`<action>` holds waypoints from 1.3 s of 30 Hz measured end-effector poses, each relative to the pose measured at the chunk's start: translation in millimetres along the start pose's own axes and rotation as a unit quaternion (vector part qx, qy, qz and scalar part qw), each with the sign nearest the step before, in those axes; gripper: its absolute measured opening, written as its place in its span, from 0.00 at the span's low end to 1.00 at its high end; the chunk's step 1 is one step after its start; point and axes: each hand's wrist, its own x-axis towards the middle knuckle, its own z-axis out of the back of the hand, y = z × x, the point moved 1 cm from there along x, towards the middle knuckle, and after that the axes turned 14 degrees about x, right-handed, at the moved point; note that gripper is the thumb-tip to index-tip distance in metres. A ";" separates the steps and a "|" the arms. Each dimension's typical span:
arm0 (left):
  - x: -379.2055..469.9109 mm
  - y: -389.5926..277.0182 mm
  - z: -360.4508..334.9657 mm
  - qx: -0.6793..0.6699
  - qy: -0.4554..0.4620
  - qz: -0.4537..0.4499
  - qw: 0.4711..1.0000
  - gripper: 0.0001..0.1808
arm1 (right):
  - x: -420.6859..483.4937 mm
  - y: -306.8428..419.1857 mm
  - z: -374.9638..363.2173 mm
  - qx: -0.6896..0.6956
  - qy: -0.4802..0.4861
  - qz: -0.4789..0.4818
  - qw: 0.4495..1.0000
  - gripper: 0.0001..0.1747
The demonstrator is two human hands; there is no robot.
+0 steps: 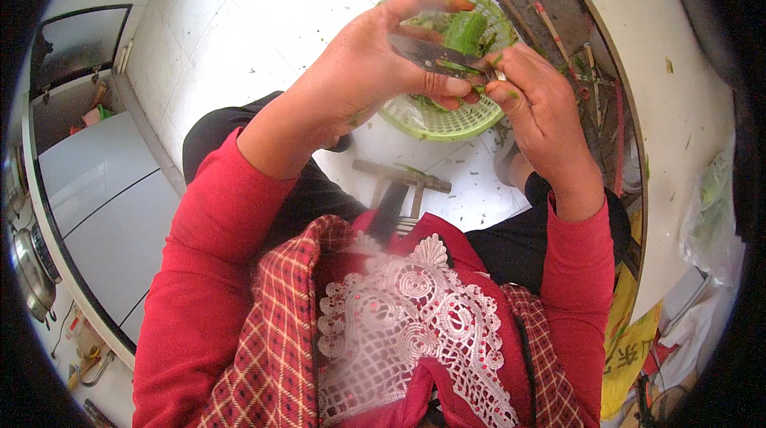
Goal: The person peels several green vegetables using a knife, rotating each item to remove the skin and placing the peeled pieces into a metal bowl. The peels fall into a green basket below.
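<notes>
My right hand (541, 108) pinches the right end of a dark cutting tool (437, 58), where a bit of pale metal shows. The tool stretches left towards my left hand (383, 48); blur hides whether it is a knife or scissors. My left hand curves around its far end, forefinger spread away above and thumb below. Small green bits show where the fingertips of both hands come close; whether the left fingers grip one is hidden. Beneath both hands stands a light green plastic colander basket (446, 132). A thick green vegetable piece (467, 31) appears in it, among smaller green scraps.
A small wooden-topped stool or bar (401, 175) stands between my knees. Green scraps dot the white tiled floor (239, 39). A pale countertop (664, 147) curves along the right, with a clear plastic bag of greens (712, 206) on it. A white cabinet (102, 171) stands at left.
</notes>
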 end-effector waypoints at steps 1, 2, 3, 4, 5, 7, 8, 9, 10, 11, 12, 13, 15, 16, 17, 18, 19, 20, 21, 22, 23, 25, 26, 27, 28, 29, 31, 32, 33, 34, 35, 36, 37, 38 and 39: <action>-0.3 0.1 -0.3 -0.014 0.005 0.000 1.000 0.41 | 0.0 0.5 0.2 0.005 0.010 -0.005 1.000 0.21; -0.7 0.2 -0.4 -0.024 0.007 0.000 1.000 0.41 | 0.2 1.1 0.6 0.016 0.015 -0.010 1.000 0.23; -0.7 0.3 -0.7 -0.031 0.010 -0.007 0.999 0.41 | 0.7 1.9 0.4 0.008 0.018 -0.004 1.000 0.23; -0.7 0.6 -0.7 -0.012 0.009 0.000 1.000 0.40 | 1.4 2.7 0.6 0.004 0.016 0.003 1.000 0.23; -0.3 0.9 -0.7 0.010 0.007 0.001 1.000 0.40 | 2.1 3.5 0.5 0.004 0.017 0.008 1.000 0.23; -0.8 1.4 -0.1 0.010 0.008 -0.001 1.000 0.39 | 3.8 5.4 2.6 -0.041 0.020 0.026 0.999 0.19; -1.3 1.6 0.5 -0.011 0.009 -0.005 1.000 0.39 | 4.7 6.1 3.2 -0.059 0.019 0.034 0.997 0.17; -1.9 1.9 1.1 -0.032 0.011 -0.009 0.999 0.38 | 5.4 6.7 3.1 -0.059 0.020 0.039 0.997 0.17; -2.3 2.5 1.4 -0.026 0.013 -0.011 1.000 0.39 | 5.9 7.1 3.4 -0.056 0.017 0.043 0.997 0.17; -2.5 3.2 1.5 -0.019 0.015 -0.013 1.000 0.39 | 6.3 7.4 3.4 -0.053 0.015 0.047 0.997 0.17; -2.8 3.9 1.4 -0.013 0.017 -0.014 1.000 0.39 | 6.4 7.1 3.3 -0.057 0.019 0.045 0.997 0.17; -2.9 4.6 1.2 -0.007 0.016 -0.021 1.000 0.39 | 6.6 6.6 3.2 -0.060 0.023 0.042 0.997 0.17; -3.3 5.7 0.2 0.010 0.015 -0.036 0.999 0.39 | 6.6 4.3 3.5 -0.065 0.019 0.039 0.997 0.17; -3.5 6.2 0.0 0.016 0.012 -0.035 0.999 0.40 | 6.6 2.6 3.2 -0.067 0.010 0.037 0.997 0.17; -3.8 6.4 -0.1 0.028 0.011 -0.034 0.999 0.41 | 6.6 0.5 3.3 -0.069 0.004 0.037 0.997 0.17; -4.2 6.8 0.1 0.047 0.003 -0.017 0.999 0.41 | 7.1 -2.4 4.3 -0.076 -0.003 0.028 0.997 0.17; -4.9 6.7 -0.2 0.020 0.016 -0.016 1.000 0.41 | 7.8 -5.7 6.0 -0.083 -0.007 0.020 0.996 0.16; -5.9 7.0 -0.3 0.000 0.023 0.002 1.000 0.42 | 7.9 -8.7 7.0 -0.090 -0.011 0.011 0.996 0.16; -6.8 7.2 -0.3 -0.021 0.032 0.014 0.999 0.42 | 7.5 -11.3 7.0 -0.082 -0.014 0.008 0.996 0.16; -6.8 7.4 -0.4 -0.025 0.027 0.013 0.999 0.42 | 6.9 -13.8 6.7 -0.074 -0.016 0.006 0.997 0.17; -6.7 7.6 -0.7 -0.031 0.026 0.005 0.999 0.42 | 6.5 -16.2 6.1 -0.065 -0.019 0.005 0.998 0.17; -6.8 8.1 -0.8 -0.039 0.023 -0.004 0.999 0.41 | 6.0 -20.1 4.5 -0.060 -0.031 0.005 0.998 0.17; -6.6 8.5 -0.7 -0.042 0.022 -0.006 0.999 0.41 | 6.5 -21.9 4.0 -0.058 -0.037 0.005 0.998 0.17; -6.4 8.8 -0.7 -0.041 0.022 -0.012 0.999 0.40 | 7.5 -23.6 3.5 -0.058 -0.035 0.003 0.998 0.18; -5.8 9.4 -0.8 -0.046 0.019 -0.009 0.999 0.40 | 8.8 -25.2 3.3 -0.058 -0.032 0.000 0.998 0.18; -5.7 9.8 -0.8 -0.047 0.015 -0.011 0.999 0.39 | 9.4 -25.8 2.8 -0.058 -0.029 -0.002 0.998 0.18; -5.3 10.2 -1.0 -0.050 0.015 -0.011 0.999 0.38 | 9.4 -25.6 1.4 -0.061 -0.034 -0.012 0.997 0.19; -5.5 10.2 -1.1 -0.052 0.019 -0.008 0.998 0.38 | 8.9 -25.1 0.1 -0.061 -0.035 -0.019 0.997 0.19; -5.4 10.6 -1.3 -0.048 0.018 0.010 0.999 0.37 | 8.4 -24.4 -1.5 -0.057 -0.034 -0.016 0.998 0.19; -6.2 10.2 -1.4 -0.054 0.022 0.002 0.998 0.35 | 7.4 -23.9 -2.6 -0.051 -0.033 -0.016 0.998 0.19; -6.9 10.0 -1.4 -0.054 0.021 0.009 0.998 0.33 | 6.8 -23.9 -3.7 -0.045 -0.029 -0.011 0.998 0.20; -7.2 10.1 -1.6 -0.054 0.021 0.017 0.998 0.31 | 7.0 -25.0 -4.5 -0.042 -0.030 -0.011 0.999 0.21; -7.4 10.0 -1.6 -0.054 0.019 0.016 0.998 0.31 | 7.6 -26.9 -4.7 -0.039 -0.028 -0.006 0.999 0.22; -6.8 10.0 -1.8 -0.054 0.017 0.015 0.998 0.31 | 8.5 -29.4 -4.4 -0.036 -0.029 0.000 0.999 0.24; -6.3 10.3 -1.7 -0.047 0.010 0.019 0.999 0.31 | 9.3 -32.5 -4.0 -0.027 -0.028 -0.005 0.999 0.24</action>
